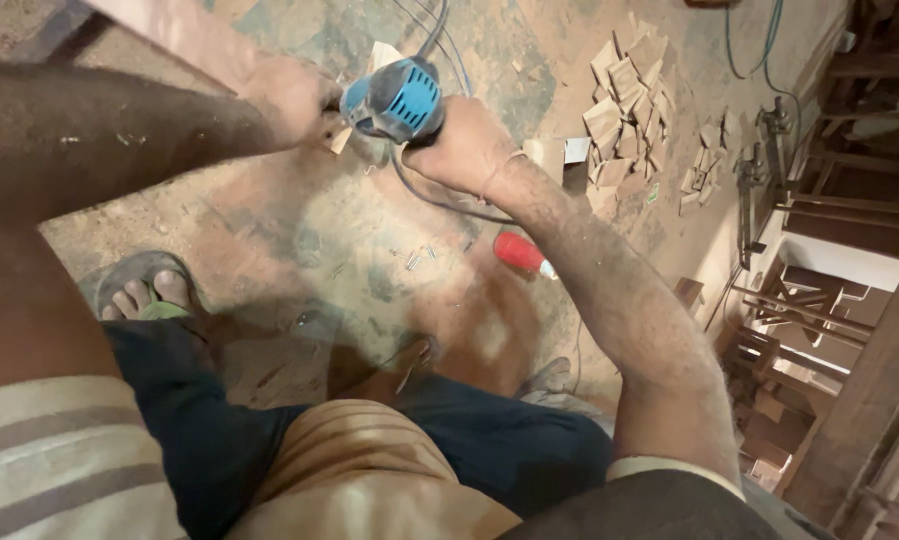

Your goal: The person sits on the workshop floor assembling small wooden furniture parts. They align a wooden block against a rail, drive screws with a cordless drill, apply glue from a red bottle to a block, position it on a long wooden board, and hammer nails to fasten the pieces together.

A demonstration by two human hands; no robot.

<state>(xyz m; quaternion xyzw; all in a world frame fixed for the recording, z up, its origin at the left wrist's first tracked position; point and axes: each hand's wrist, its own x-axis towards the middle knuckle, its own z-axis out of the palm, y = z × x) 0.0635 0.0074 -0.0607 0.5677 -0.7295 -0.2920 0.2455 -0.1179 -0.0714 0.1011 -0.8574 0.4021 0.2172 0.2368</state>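
My right hand [466,148] grips the body of a blue power tool [397,100] with a dark cable trailing off it. My left hand [291,95] holds a small pale wooden piece [341,135] right against the tool's front; a long wooden board [174,30] runs up-left behind that hand. Both arms are dusted with sawdust. How the tool's tip meets the wood is hidden by my hands.
A dusty concrete floor [369,250] lies below, with small screws [416,258] and a red-handled tool [521,253] on it. A pile of cut wooden blocks [629,95] sits at upper right. Wooden furniture frames [809,300] stand along the right. My sandalled foot [144,292] shows at left.
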